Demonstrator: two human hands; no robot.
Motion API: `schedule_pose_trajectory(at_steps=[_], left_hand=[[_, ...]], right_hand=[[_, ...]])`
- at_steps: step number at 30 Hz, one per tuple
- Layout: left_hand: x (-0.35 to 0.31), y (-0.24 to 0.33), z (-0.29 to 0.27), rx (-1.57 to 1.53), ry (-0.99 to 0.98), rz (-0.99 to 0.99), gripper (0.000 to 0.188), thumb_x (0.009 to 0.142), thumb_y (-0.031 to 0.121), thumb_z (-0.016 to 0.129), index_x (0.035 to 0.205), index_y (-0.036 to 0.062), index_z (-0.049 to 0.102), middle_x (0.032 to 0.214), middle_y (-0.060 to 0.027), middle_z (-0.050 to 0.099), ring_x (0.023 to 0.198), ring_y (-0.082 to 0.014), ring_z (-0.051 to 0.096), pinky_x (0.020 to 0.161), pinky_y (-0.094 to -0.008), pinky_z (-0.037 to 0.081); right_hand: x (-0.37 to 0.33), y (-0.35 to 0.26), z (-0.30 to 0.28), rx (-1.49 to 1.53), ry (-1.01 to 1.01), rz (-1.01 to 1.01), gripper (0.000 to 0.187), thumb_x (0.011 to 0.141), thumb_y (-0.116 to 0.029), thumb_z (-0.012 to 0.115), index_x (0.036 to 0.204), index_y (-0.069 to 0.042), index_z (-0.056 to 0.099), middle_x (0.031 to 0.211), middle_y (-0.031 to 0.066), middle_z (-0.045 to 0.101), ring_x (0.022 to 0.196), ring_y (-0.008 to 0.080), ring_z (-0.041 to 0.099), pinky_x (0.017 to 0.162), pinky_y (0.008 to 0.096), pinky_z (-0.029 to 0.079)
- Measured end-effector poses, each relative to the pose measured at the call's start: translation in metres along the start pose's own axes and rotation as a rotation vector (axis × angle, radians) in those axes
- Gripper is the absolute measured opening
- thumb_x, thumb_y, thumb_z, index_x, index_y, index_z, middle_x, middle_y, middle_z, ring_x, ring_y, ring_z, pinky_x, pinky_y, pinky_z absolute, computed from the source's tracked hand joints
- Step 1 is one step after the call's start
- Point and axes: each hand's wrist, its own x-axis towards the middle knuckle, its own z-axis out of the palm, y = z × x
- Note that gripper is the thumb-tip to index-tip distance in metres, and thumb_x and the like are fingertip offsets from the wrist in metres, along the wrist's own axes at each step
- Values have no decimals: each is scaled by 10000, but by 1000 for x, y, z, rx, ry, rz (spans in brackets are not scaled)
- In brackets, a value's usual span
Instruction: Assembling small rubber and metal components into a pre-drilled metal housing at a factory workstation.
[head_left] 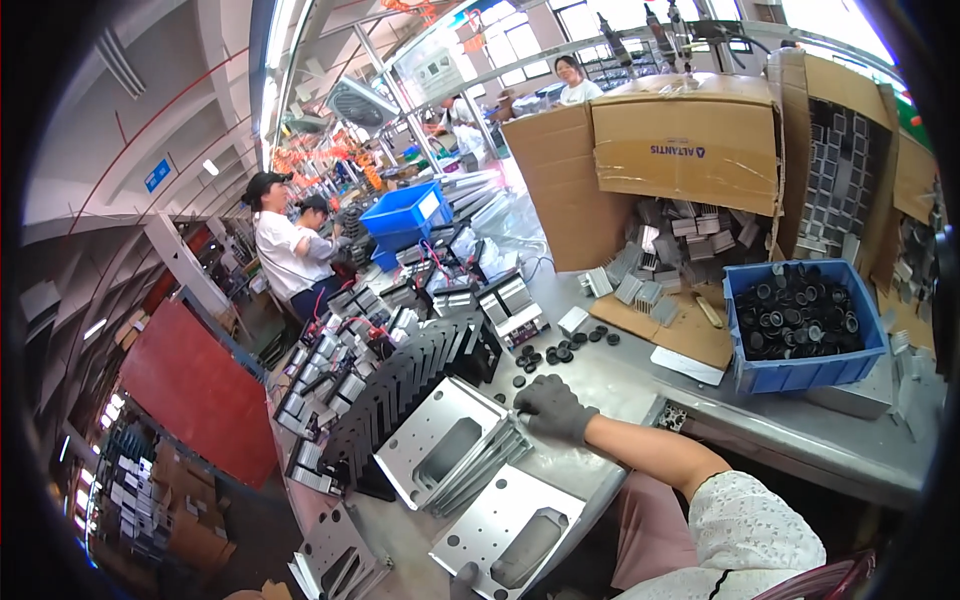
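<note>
My left hand (464, 581), in a dark grey glove, shows only in part at the lower edge. It grips the near left edge of a silver metal plate (470, 540) with a long cut-out and small holes. My right hand (557, 408), also gloved, is over the bench beside a stack of similar plates (425, 440). Its fingers are curled together, and whatever they may hold is hidden. Just beyond it several black rubber grommets (565, 354) lie scattered on the metal bench (610, 385).
A blue bin (808, 372) of black grommets stands at the right. Behind it, cardboard boxes (690, 150) hold metal heat sinks (650, 262). Black brackets (405, 385) stand in a row at the left, beside assembled units (330, 380). Co-workers (285, 240) work farther along the bench.
</note>
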Motion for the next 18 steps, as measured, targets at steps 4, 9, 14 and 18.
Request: schedule_pose_trajectory(at_steps=[4,9,14,18], left_hand=[[6,3,5,7,-33,25,606,841,354,661,1369,122,474,1223,-89,600,1045,-237,569,913,-381,474],[5,-1,3,-3,-32,43,603,844,350,659,1369,121,472,1221,-89,600,1046,-237,569,914,-381,474],[6,-4,0,-10,-26,58,601,846,347,657,1370,119,470,1218,-89,600,1048,-238,568,914,-381,474],[6,-3,-2,-5,-21,70,599,848,344,655,1370,118,469,1217,-90,600,1050,-238,568,915,-381,473]], right_hand=[[-3,-1,-9,-11,-28,16,183,761,-227,646,913,-129,674,901,91,658,943,279,586,879,401,418],[1,-8,-14,-8,-43,39,178,761,-220,650,912,-129,673,914,97,659,955,284,582,883,404,421],[1,-4,-9,5,-3,16,166,756,-217,648,893,-125,669,886,88,648,943,281,572,869,403,411],[1,-4,-8,0,-6,15,176,752,-218,654,903,-127,671,895,96,656,938,286,580,876,407,419]])
